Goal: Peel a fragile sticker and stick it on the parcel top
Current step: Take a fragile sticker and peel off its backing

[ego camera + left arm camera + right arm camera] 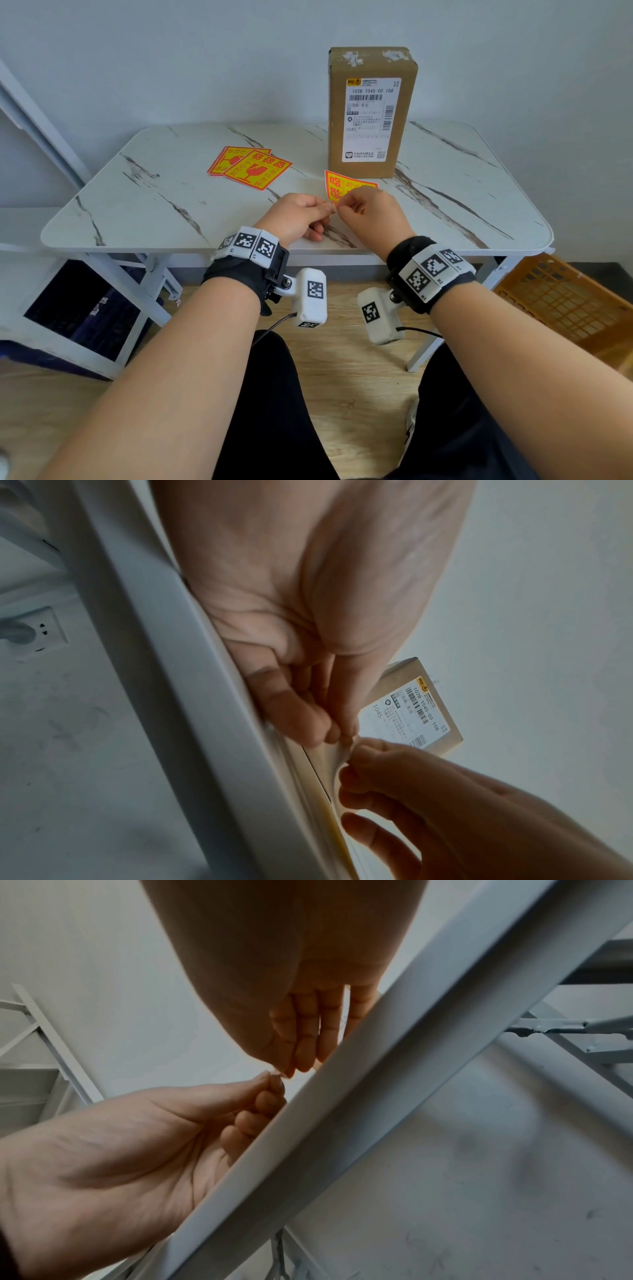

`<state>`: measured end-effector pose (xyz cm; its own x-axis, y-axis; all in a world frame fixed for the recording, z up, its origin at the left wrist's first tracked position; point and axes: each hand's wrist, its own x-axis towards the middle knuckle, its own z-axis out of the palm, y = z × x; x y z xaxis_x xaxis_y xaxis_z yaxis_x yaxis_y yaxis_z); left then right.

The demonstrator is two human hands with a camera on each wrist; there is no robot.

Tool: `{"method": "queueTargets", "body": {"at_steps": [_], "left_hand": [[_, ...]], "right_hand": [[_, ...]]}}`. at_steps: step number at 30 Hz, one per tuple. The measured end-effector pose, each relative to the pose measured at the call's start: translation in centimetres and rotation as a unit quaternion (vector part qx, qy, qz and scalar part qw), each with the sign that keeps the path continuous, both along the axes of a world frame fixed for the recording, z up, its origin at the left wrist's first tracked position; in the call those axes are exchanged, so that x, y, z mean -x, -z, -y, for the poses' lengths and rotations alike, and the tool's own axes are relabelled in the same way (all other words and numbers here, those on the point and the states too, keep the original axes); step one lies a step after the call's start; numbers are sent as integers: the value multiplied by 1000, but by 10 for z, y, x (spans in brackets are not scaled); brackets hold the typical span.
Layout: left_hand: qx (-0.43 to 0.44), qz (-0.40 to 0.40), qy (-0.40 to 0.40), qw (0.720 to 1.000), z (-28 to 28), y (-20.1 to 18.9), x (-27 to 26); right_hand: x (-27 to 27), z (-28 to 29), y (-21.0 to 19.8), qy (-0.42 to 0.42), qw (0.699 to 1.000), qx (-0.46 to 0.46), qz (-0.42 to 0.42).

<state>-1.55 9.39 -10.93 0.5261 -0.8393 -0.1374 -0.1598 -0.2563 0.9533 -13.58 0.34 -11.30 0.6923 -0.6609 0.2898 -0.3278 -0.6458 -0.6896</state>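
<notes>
A red-and-yellow fragile sticker (pixel 337 186) is held just above the marble table's front edge (pixel 205 248), in front of the parcel. My left hand (pixel 327 207) pinches its near corner between thumb and forefinger. My right hand (pixel 342 205) pinches the same corner from the other side. In the left wrist view the sticker's pale backing (pixel 330 761) curls between both hands' fingertips. The brown cardboard parcel (pixel 371 113) stands upright at the table's back, its shipping label facing me; it shows again behind my left hand (pixel 342 735) as the parcel (pixel 411 710).
A small stack of the same fragile stickers (pixel 250 168) lies on the table left of the parcel. An orange plastic crate (pixel 561 305) sits on the floor at the right. A white metal frame (pixel 37 126) leans at the left. A wall socket (pixel 37 631) is under the table.
</notes>
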Motion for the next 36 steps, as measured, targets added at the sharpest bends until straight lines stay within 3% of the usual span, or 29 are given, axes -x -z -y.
{"method": "queueTargets", "body": {"at_steps": [12,20,22,27,32,36], "left_hand": [[-5,17,13,1000,-1,-2,3],[-17,-33,-45,998,-2,-9,2],[-39,-2,-72,997,-2,-13,3],[-121,188,-113,968,-1,-26,-7],[-204,259,-151,932,1,-32,-21],[-242,261,-165,920,-3,-29,-31]], "right_hand": [[5,3,-5,-7,1000,-8,-2],[0,-2,-14,41,996,-65,39],[1,-1,-19,55,995,-71,43],[5,8,-28,88,984,-130,88],[10,13,-31,110,973,-160,127],[11,19,-33,156,961,-175,146]]}}
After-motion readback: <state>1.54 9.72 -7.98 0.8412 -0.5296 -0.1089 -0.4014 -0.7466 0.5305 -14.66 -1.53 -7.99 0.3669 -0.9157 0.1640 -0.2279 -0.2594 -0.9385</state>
